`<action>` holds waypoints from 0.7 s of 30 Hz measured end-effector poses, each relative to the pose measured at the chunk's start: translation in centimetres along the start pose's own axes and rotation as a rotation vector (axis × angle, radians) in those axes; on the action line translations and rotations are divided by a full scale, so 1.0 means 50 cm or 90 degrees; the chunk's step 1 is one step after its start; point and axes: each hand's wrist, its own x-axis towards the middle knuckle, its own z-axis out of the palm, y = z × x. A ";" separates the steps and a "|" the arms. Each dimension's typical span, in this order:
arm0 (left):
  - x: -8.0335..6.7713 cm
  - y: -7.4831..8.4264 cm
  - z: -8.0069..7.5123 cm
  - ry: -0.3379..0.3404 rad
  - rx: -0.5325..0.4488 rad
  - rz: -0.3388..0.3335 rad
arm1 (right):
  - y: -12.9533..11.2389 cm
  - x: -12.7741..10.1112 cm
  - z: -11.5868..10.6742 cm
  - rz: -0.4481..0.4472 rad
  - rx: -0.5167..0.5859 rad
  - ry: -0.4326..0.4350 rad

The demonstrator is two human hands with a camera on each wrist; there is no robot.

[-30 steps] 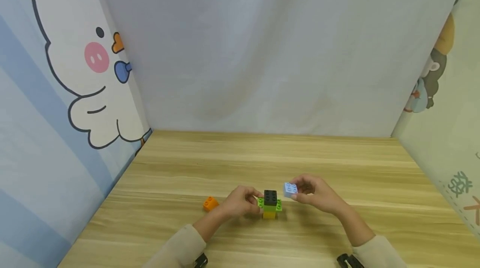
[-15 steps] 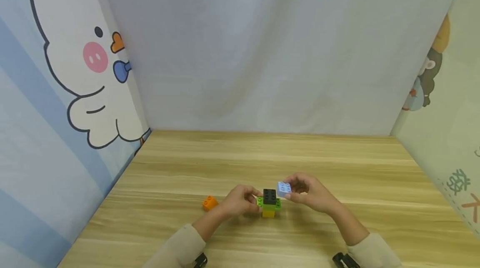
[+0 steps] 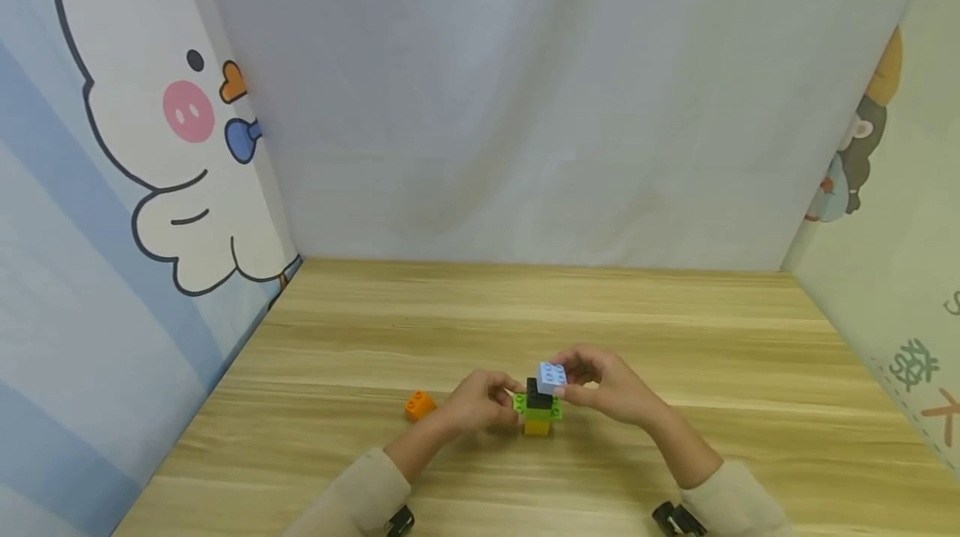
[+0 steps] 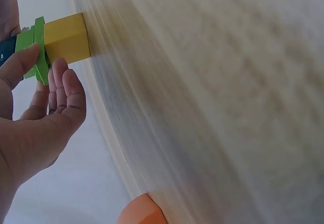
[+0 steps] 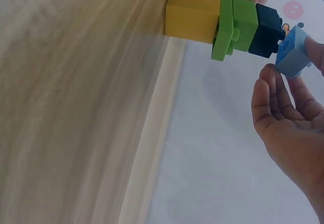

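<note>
A small stack stands on the wooden table (image 3: 675, 328): a yellow brick (image 3: 537, 428) at the bottom, a green piece (image 3: 538, 409) in the middle and a black brick (image 3: 533, 392) on top. My left hand (image 3: 504, 399) pinches the green piece (image 4: 35, 46) from the left side. My right hand (image 3: 570, 378) pinches a light blue brick (image 3: 551, 376) just over the black brick's right edge. In the right wrist view the light blue brick (image 5: 293, 51) is tilted, with its corner at the black brick (image 5: 268, 31).
An orange brick (image 3: 420, 405) lies on the table left of my left hand, and its edge shows in the left wrist view as the orange brick (image 4: 142, 211). Cloth walls with cartoon prints close the table in at the back and on both sides.
My right hand has carried the light blue brick leftward, from beside the stack to just over the black brick. The left hand and the stack have stayed put.
</note>
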 end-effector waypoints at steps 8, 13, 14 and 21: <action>-0.004 0.004 0.001 -0.003 -0.008 0.006 | -0.013 0.008 0.013 -0.005 -0.013 -0.002; -0.007 0.008 0.000 -0.005 -0.010 0.009 | -0.024 0.007 0.016 0.003 -0.015 -0.006; -0.007 0.009 0.000 -0.005 -0.011 0.010 | -0.025 0.007 0.016 0.004 -0.017 -0.004; -0.004 0.008 -0.001 -0.003 -0.013 0.010 | -0.021 0.007 0.021 -0.012 -0.056 0.007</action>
